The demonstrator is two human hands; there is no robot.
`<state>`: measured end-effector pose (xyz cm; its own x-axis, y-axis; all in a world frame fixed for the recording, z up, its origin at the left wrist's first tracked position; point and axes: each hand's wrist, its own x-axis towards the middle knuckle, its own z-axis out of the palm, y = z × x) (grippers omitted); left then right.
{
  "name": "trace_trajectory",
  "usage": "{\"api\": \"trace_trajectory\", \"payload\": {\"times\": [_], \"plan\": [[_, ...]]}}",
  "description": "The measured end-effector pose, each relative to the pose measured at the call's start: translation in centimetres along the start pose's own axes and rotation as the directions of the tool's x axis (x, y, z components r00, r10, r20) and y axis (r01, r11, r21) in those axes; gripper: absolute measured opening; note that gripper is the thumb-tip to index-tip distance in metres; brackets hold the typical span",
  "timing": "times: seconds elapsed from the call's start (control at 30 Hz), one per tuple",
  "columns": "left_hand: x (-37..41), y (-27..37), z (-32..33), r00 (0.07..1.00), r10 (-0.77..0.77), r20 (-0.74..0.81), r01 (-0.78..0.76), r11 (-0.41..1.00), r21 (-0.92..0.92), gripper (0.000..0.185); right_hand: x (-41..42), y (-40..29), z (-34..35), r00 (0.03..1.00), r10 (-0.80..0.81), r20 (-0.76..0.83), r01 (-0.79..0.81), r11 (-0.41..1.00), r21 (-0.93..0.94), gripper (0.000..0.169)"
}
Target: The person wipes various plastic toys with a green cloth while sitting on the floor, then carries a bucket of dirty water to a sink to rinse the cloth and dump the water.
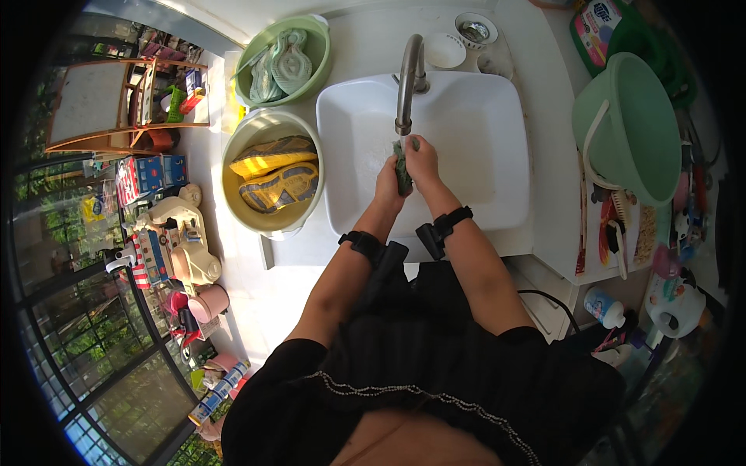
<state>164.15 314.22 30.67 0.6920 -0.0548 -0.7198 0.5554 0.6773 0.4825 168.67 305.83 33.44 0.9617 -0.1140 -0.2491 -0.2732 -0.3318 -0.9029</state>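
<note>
Both hands are under the metal faucet (pixel 408 87), over the white sink basin (pixel 484 145). My left hand (pixel 389 182) grips the lower left part of a crumpled dark green cloth (pixel 401 169). At the cloth's upper right, my right hand (pixel 422 158) holds on, its fingers close below the spout. Water seems to run from the spout onto the cloth. My fingers cover much of the cloth, so its full shape is hidden.
Left of the sink, a pale basin (pixel 228 195) holds yellow and grey shoes (pixel 280 186). Behind it, a green basin (pixel 322 58) contains pale green footwear (pixel 290 64). Small bowls (pixel 475 30) stand behind the faucet. A green bucket (pixel 647 134) lies tilted at the right.
</note>
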Motion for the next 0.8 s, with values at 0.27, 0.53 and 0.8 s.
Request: {"api": "trace_trajectory", "payload": {"times": [0.27, 0.53, 0.8], "plan": [[-1.6, -0.4, 0.6, 0.909, 0.349, 0.227, -0.080, 0.682, -0.727, 0.046, -7.3, -3.1, 0.9, 0.757, -0.652, 0.034, 0.647, 0.742, -0.176, 0.023], [-0.1, 0.2, 0.6, 0.997, -0.042, 0.068, 0.043, 0.999, -0.007, 0.028, 1.7, 1.3, 1.5, 0.984, 0.178, -0.013, -0.177, 0.981, 0.083, 0.024], [1.4, 3.1, -1.6, 0.994, 0.096, 0.057, -0.080, 0.969, -0.233, 0.023, -4.9, -2.9, 0.2, 0.934, -0.356, 0.040, 0.354, 0.934, 0.037, 0.029]]}}
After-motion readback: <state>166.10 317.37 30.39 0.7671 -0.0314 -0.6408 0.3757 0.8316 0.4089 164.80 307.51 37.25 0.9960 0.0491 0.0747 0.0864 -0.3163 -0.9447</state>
